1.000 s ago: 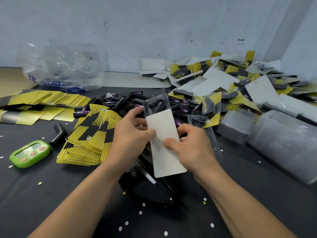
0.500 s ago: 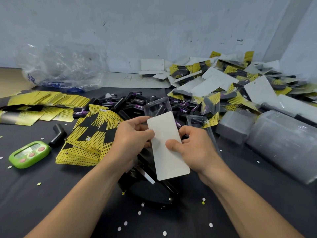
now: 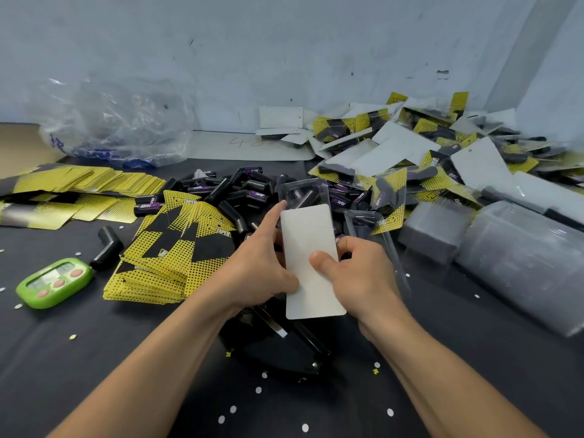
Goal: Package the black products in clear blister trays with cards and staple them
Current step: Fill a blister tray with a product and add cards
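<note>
Card (image 3: 311, 260), plain white side up, is held in the air over a dark table (image 3: 94, 374), between both hands and close in front of the person. Its long axis runs away from the person, almost straight up the picture, leaning slightly left at the far end. A clear tray (image 3: 286, 192) lies behind the card and sticks out past its far end, with a black product (image 3: 308, 197) seen through the plastic there. The left hand (image 3: 262, 267) grips the card's left edge, thumb low on the edge and forefinger stretched to the far left corner. The right hand (image 3: 360, 273) pinches the right edge, thumb flat on the white face near the middle, fingers curled behind. A black stapler (image 3: 275, 346) sits on the table directly under the card's near end, toward the person, partly hidden by the hands. Whether card and tray are fully lined up cannot be told. Judging from this, stapling would call for lowering the pack toward the person; both hands are equally near, the left wrist just above the stapler.
</note>
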